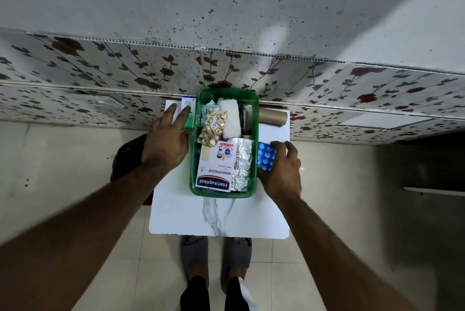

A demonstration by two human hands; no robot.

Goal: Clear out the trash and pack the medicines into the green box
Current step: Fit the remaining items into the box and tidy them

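The green box (194,159) stands on a small white marble-patterned table (219,217). Inside it lie a Hansaplast plaster pack (216,169), a gold blister strip (212,126), a white bandage roll (230,119) and a silver foil strip (242,164). My left hand (166,142) lies flat on white and green medicine cartons (187,109) just left of the box, fingers spread. My right hand (280,172) grips a blue blister strip (266,157) against the box's right wall.
A brown cardboard tube (273,115) lies at the table's far right corner. A black bag (128,157) sits on the floor to the left, under my left wrist. A floral-tiled wall runs behind the table. My feet in grey slippers (216,255) stand below the table's near edge.
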